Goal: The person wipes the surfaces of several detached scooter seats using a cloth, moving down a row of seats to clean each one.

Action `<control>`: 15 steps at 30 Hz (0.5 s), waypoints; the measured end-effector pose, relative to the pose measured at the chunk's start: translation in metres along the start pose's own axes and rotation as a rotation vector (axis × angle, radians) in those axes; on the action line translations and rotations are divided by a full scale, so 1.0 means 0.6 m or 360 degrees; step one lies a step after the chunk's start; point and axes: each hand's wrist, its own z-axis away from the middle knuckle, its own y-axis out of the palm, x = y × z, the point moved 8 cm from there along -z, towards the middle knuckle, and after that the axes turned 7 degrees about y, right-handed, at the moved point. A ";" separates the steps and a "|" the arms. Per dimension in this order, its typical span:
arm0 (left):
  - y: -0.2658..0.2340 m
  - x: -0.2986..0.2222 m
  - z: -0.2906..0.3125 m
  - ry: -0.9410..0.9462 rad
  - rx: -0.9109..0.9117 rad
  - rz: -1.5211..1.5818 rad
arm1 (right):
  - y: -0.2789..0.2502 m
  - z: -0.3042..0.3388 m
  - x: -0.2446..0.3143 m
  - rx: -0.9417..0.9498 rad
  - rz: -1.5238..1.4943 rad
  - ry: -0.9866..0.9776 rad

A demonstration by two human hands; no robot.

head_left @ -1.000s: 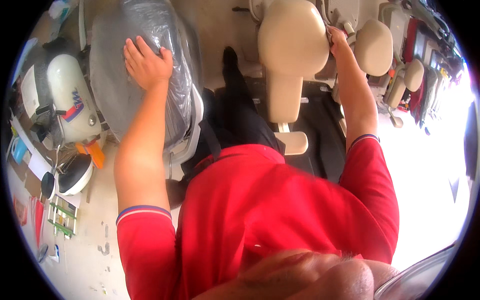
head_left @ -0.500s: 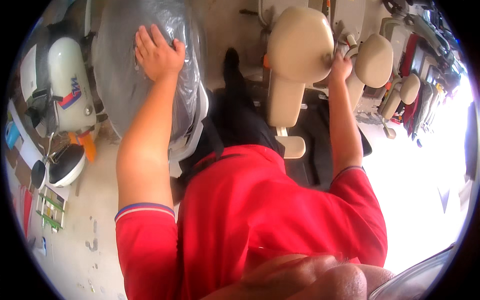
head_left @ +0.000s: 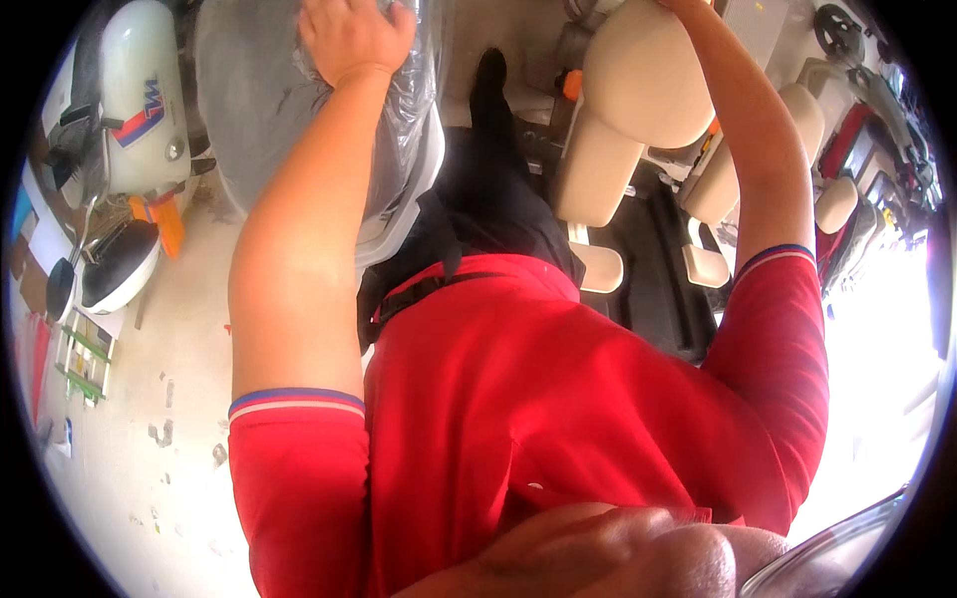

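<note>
My left hand [head_left: 354, 42] lies flat on a large rounded cushion [head_left: 269, 130], dark grey and wrapped in clear plastic film, with a white rim [head_left: 411, 199]. The thumb stands apart; the fingertips run to the upper picture edge. My right forearm [head_left: 753, 110] reaches up over the beige padded seats, and only the wrist end of my right hand [head_left: 682, 4] shows at the top edge. Its fingers are hidden. Nearest to it is a rounded beige backrest [head_left: 648, 75], above a longer beige pad [head_left: 598, 179].
A second beige seat [head_left: 720, 184] stands to the right, over a black ribbed floor mat [head_left: 658, 259]. At far left are a white vehicle body [head_left: 145, 90], an orange part [head_left: 167, 224] and a black-and-white saddle-like piece [head_left: 122, 264]. Parked vehicles [head_left: 877, 90] line the far right.
The view has shifted, and both hands now sit higher in the picture. The left hand stays on the plastic-wrapped cushion. My right hand has moved from between the beige backrests to the top edge.
</note>
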 end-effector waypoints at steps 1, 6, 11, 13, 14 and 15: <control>0.027 0.012 -0.003 -0.0087 0.0189 0.0161 | 0.000 -0.011 0.020 0.0016 0.0144 -0.0118; 0.026 0.012 0.018 -0.0064 0.0136 0.0189 | 0.055 0.047 0.092 -0.0055 0.0084 -0.0277; 0.028 0.025 0.008 -0.0135 0.0160 0.0217 | 0.173 0.253 0.224 0.0370 0.0534 -0.0954; 0.028 0.019 0.015 -0.0140 0.0182 0.0247 | 0.217 0.318 0.225 0.0508 0.0458 -0.0964; 0.026 0.019 0.013 -0.0150 0.0184 0.0254 | 0.242 0.347 0.214 0.0559 0.0466 -0.0953; 0.027 0.022 0.008 -0.0161 0.0202 0.0269 | 0.262 0.369 0.202 0.0600 0.0469 -0.0940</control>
